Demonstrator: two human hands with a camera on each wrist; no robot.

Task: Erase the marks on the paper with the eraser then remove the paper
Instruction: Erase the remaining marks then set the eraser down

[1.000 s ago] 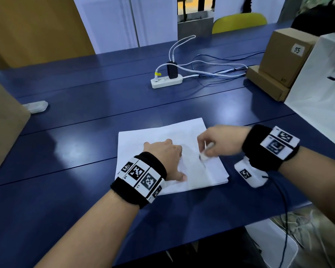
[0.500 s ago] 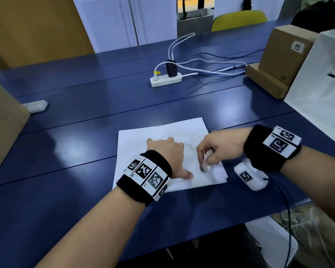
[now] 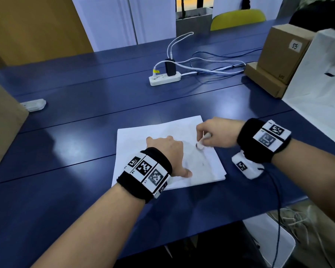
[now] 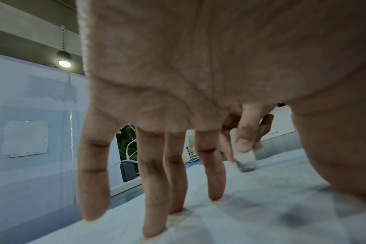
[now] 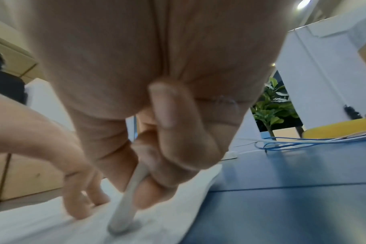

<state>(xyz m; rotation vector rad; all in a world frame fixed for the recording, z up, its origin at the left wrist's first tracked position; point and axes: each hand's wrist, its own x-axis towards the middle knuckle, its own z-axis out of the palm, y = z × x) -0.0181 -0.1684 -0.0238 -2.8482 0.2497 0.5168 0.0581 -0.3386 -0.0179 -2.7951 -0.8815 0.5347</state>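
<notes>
A white sheet of paper point(image 3: 139, 140) lies on the blue table point(image 3: 85, 113) in front of me, with faint grey marks near its right half. My left hand point(image 3: 167, 151) lies on the paper with fingers spread and straight, pressing it flat; its fingertips point(image 4: 155, 229) touch the sheet. My right hand point(image 3: 213, 137) pinches a small white eraser point(image 3: 201, 144), whose lower end touches the paper point(image 5: 31, 231) just right of the left hand. In the right wrist view the eraser point(image 5: 127, 206) stands tilted between thumb and fingers. The left wrist view shows the eraser point(image 4: 246, 161) beyond the fingers.
A white power strip point(image 3: 164, 79) with cables sits behind the paper. Cardboard boxes point(image 3: 278, 57) and a white bag point(image 3: 321, 84) stand at the right, a brown box point(image 3: 2, 122) at the left edge, and a small white object point(image 3: 34, 104) at the far left.
My right hand has slid the eraser over the paper, first toward me, then back away and to the right. The left hand has stayed pressing the sheet.
</notes>
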